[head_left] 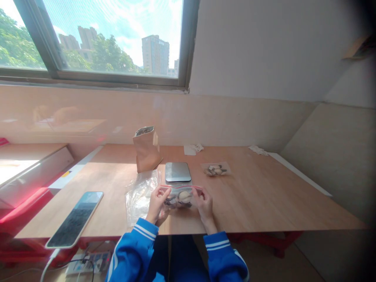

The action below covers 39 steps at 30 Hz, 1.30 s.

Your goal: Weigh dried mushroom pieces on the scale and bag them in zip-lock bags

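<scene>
Left hand (157,203) and right hand (205,207): fingers (199,194) clenched on one zip bag (180,197) of pale and dark pieces, lower centre. On counter (258,196): one second bag (215,169), one kraft pouch (147,150), one digital scale (178,172), one phone (74,219), one plastic film (141,197), two white tissues (193,149) (258,150). One window (96,39), upper left.

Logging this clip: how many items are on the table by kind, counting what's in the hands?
Filled zip bags: 2
White paper scraps: 2
Kraft paper bag: 1
Crumpled clear plastic bag: 1
Digital scale: 1
Phone: 1
Total: 8
</scene>
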Tool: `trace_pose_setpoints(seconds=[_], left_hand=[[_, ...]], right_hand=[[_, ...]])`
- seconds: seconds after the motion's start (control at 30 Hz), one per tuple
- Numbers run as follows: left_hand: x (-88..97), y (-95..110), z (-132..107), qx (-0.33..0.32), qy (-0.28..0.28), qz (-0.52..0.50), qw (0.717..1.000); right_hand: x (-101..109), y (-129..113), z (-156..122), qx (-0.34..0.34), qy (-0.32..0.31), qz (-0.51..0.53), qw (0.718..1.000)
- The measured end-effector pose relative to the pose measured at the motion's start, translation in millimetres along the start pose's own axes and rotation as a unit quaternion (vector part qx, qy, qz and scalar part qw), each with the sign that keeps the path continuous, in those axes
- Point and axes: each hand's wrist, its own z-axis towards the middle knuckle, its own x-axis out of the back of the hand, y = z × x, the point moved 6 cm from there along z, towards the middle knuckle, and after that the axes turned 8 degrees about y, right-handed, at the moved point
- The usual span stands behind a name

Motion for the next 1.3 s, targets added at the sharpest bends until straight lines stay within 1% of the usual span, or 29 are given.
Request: trace_pose_setpoints(seconds=[0.07, 0.2, 0.33, 0.47, 0.53, 0.7, 0.77, 0.9, 1.1, 1.17, 1.3], left_hand=[[-2.0, -2.2, -0.5, 0.016, -0.014, -0.01, 1.0], [-5.0, -4.5, -2.5, 0.046, -0.023, -0.034, 0.998], [-6.0, -2.9, -3.2, 0.046, -0.019, -0.047, 0.998], [-4.0, -5.4, -1.9, 0.047, -0.005, -0.043, 0.998], [-3.2, -7.6, -1.2, 0.05, 0.0, -0.038, 0.998], [-3.5, -9.6, -0.5, 0.058, 0.002, -0.039, 0.998], [-4.2, -9.5, -0.4, 0.063, 0.001, -0.044, 0.997], [-5.6, -7.8, -0.8, 0.068, -0.008, -0.063, 0.996], [-12.6, -5.0, -4.3, 0.086, -0.069, -0.082, 0.991], [-13.6, -4.1, -4.6, 0.084, -0.072, -0.086, 0.99], [-14.1, -2.8, -5.0, 0.078, -0.062, -0.08, 0.992]], right_hand=[[-0.7, -0.2, -0.7, -0.008, -0.009, 0.015, 1.0], [-1.1, -1.7, -1.3, -0.018, -0.019, 0.024, 0.999], [-3.9, 1.2, -1.0, -0.055, -0.039, 0.048, 0.997], [-4.3, 4.5, -0.4, -0.083, -0.03, 0.059, 0.994], [-4.3, 3.3, -0.2, -0.08, -0.024, 0.062, 0.995], [-5.1, -6.8, -0.3, -0.032, -0.014, 0.042, 0.999], [-5.7, -9.3, -0.6, -0.026, -0.016, 0.034, 0.999], [-5.5, -9.5, -0.8, -0.039, -0.025, 0.034, 0.998], [-10.9, -6.4, -3.4, -0.093, -0.078, 0.109, 0.987], [-12.4, -6.4, -3.9, -0.095, -0.089, 0.114, 0.985], [-14.0, -3.4, -4.3, -0.081, -0.101, 0.091, 0.987]])
